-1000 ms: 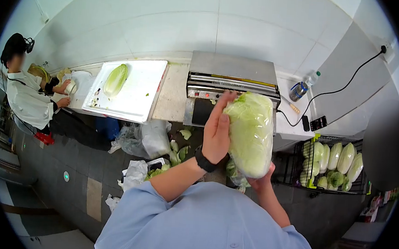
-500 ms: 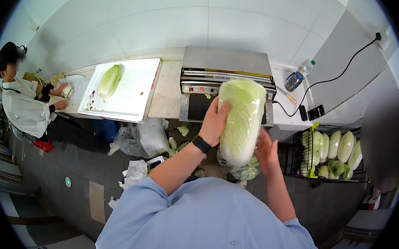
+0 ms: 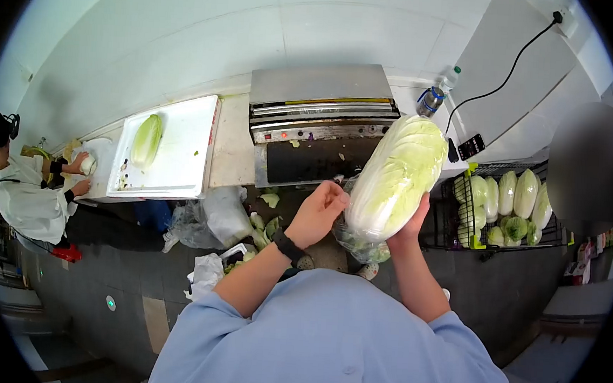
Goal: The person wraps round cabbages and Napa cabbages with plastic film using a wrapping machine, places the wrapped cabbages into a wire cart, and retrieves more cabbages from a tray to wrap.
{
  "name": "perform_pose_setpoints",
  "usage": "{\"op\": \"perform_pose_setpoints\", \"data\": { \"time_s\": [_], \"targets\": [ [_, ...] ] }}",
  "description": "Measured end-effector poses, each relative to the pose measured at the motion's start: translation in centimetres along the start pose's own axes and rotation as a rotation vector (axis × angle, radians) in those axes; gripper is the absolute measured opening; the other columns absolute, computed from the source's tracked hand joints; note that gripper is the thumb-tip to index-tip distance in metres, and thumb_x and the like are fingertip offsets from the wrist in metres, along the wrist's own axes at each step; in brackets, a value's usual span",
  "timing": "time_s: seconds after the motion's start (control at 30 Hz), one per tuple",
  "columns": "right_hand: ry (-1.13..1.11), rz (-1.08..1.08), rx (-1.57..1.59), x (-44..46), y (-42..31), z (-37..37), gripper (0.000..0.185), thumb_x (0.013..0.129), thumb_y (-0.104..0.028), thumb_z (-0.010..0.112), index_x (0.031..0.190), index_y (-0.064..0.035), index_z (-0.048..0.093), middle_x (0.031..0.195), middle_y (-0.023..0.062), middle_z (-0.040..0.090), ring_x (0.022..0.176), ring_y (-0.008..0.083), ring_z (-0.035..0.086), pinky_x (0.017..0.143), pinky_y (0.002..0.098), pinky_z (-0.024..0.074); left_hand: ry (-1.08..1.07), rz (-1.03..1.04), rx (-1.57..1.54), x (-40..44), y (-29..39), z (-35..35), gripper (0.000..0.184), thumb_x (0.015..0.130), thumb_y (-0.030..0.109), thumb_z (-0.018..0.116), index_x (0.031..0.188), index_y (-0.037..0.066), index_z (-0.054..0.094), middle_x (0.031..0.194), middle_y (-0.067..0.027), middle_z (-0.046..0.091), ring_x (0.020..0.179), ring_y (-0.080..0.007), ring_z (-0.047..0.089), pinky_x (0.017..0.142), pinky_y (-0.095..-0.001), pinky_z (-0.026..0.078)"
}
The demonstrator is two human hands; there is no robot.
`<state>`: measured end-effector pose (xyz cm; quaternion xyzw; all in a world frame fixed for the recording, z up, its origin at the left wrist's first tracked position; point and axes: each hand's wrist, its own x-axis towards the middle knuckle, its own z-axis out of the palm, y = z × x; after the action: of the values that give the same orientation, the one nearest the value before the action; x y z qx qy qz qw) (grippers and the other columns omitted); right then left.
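A large napa cabbage [image 3: 400,176] in clear film is tilted in front of me, its leafy top up and to the right. My right hand [image 3: 411,222] holds it from below along its right side. Close to its lower left edge is my left hand [image 3: 319,212], fingers curled and pinched together; whether they grip film there is too small to tell. Behind the cabbage stands the wrapping machine [image 3: 322,112] with a dark plate [image 3: 308,163] at its front.
A white tray [image 3: 208,143] with another cabbage [image 3: 146,140] lies left. A co-worker [image 3: 29,188] stands far left. At the right are a cart [image 3: 478,247] of cabbages, a metal bottle [image 3: 430,101] and a phone [image 3: 471,146]. Plastic bags [image 3: 228,215] and leaves lie below the counter.
The cabbage has moved right and tilted. My left hand has let go of its side and drawn its fingers together; my right hand now supports it. The view has shifted right.
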<state>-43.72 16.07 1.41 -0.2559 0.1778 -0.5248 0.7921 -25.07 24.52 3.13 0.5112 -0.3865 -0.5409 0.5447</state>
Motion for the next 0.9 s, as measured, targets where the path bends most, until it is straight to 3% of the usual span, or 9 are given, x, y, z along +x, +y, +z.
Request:
{"op": "perform_pose_setpoints", "data": {
  "time_s": [0.13,0.23,0.33,0.4,0.57,0.67,0.7,0.8,0.9],
  "targets": [
    [-0.006,-0.017,0.063,0.4,-0.2,-0.1,0.068,0.100,-0.058,0.027,0.150,-0.0124,0.035,0.146,0.0101,0.048,0.131,0.0296,0.049,0.110,0.0459,0.0399,0.036,-0.112,-0.263,-0.3,1.1,0.4,0.014,0.101,0.019,0.057,0.096,0.007,0.056,0.072,0.0055,0.050,0.061,-0.0033,0.043,0.055,-0.0211,0.037],
    [-0.032,-0.049,0.107,0.6,-0.4,0.2,0.069,0.100,-0.059,0.026,0.151,-0.0147,0.034,0.148,0.0090,0.046,0.133,0.0307,0.047,0.111,0.0471,0.0388,0.027,-0.143,-0.546,-0.4,0.6,0.1,0.013,0.100,0.020,0.059,0.095,0.009,0.055,0.067,0.0058,0.046,0.056,-0.0050,0.038,0.053,-0.0224,0.033],
    [-0.012,-0.017,0.142,0.5,-0.6,0.6,0.070,0.100,-0.059,0.024,0.151,-0.0127,0.033,0.148,0.0104,0.045,0.133,0.0311,0.047,0.110,0.0465,0.0402,0.063,-0.177,-0.548,-0.9,0.6,1.4,0.013,0.100,0.021,0.058,0.093,0.010,0.054,0.066,0.0059,0.045,0.054,-0.0050,0.037,0.051,-0.0225,0.032],
    [0.154,0.007,0.114,0.5,-1.0,2.2,0.071,0.099,-0.060,0.024,0.152,-0.0131,0.032,0.149,0.0105,0.045,0.133,0.0315,0.047,0.110,0.0468,0.0395,0.135,-0.151,-0.474,-1.2,0.7,2.8,0.016,0.101,0.023,0.056,0.089,0.012,0.055,0.067,0.0068,0.044,0.055,-0.0048,0.036,0.049,-0.0226,0.029],
    [-0.106,-0.054,0.184,1.2,-0.7,2.5,0.074,0.097,-0.065,0.026,0.152,-0.0154,0.032,0.151,0.0085,0.042,0.134,0.0312,0.046,0.111,0.0482,0.0387,0.077,-0.374,-0.524,-1.1,-0.7,2.1,0.007,0.100,0.020,0.056,0.101,0.013,0.054,0.076,0.0043,0.050,0.063,-0.0057,0.045,0.054,-0.0236,0.037],
    [-0.035,-0.034,0.209,0.7,-1.2,2.8,0.077,0.096,-0.068,0.026,0.153,-0.0175,0.031,0.151,0.0073,0.042,0.134,0.0310,0.045,0.111,0.0493,0.0383,0.054,-0.225,-0.186,-0.4,-3.5,-0.3,0.010,0.097,0.012,0.057,0.107,0.011,0.057,0.087,0.0016,0.055,0.078,-0.0081,0.053,0.069,-0.0249,0.045],
    [-0.049,-0.047,0.210,0.9,-1.6,3.8,0.077,0.096,-0.068,0.026,0.153,-0.0175,0.031,0.151,0.0075,0.041,0.134,0.0311,0.045,0.110,0.0493,0.0384,0.155,0.140,-0.025,0.6,-3.6,-1.4,0.014,0.096,0.006,0.056,0.109,0.008,0.057,0.095,-0.0002,0.057,0.086,-0.0098,0.055,0.076,-0.0258,0.047],
    [-0.205,-0.083,0.172,1.5,-1.3,2.7,0.077,0.096,-0.068,0.026,0.153,-0.0172,0.031,0.152,0.0080,0.040,0.135,0.0312,0.044,0.111,0.0489,0.0371,0.310,0.608,0.450,0.4,5.9,-1.4,0.026,0.097,0.004,0.050,0.122,0.003,0.057,0.113,-0.0098,0.061,0.104,-0.0183,0.059,0.092,-0.0294,0.048],
    [-0.213,-0.140,0.066,1.6,-0.5,3.2,0.076,0.096,-0.067,0.026,0.153,-0.0165,0.030,0.152,0.0086,0.040,0.136,0.0311,0.042,0.113,0.0478,0.0350,0.162,0.686,0.675,-0.2,9.7,2.2,0.049,0.095,0.014,0.055,0.140,0.000,0.047,0.143,-0.0216,0.049,0.131,-0.0356,0.049,0.110,-0.0402,0.038]
  ]
}}
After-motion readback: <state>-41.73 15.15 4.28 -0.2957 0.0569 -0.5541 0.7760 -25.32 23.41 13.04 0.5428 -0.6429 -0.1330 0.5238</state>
